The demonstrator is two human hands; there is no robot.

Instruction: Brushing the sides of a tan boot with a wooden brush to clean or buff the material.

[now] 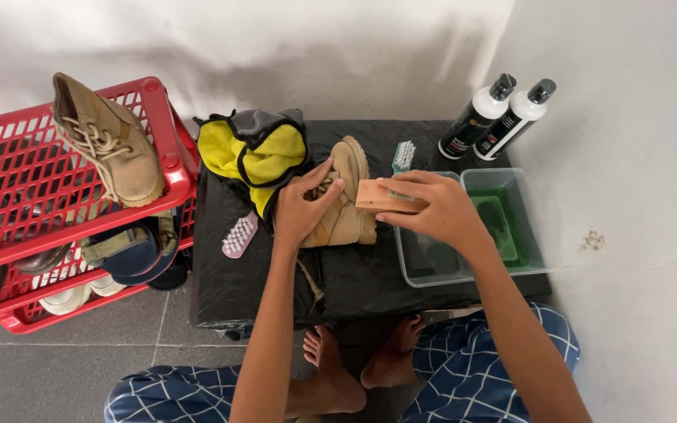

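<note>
While one boot gets held, two bottles stand nearby.

Centre of the frame: left hand gripping a tan boot on a black-covered table. Right hand pressing a wooden brush against the boot's side. Clear tub at right, two bottles upper right, red rack at left.

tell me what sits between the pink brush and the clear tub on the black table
In the head view, the tan boot lies between the pink brush and the clear tub, gripped by the left hand.
</note>
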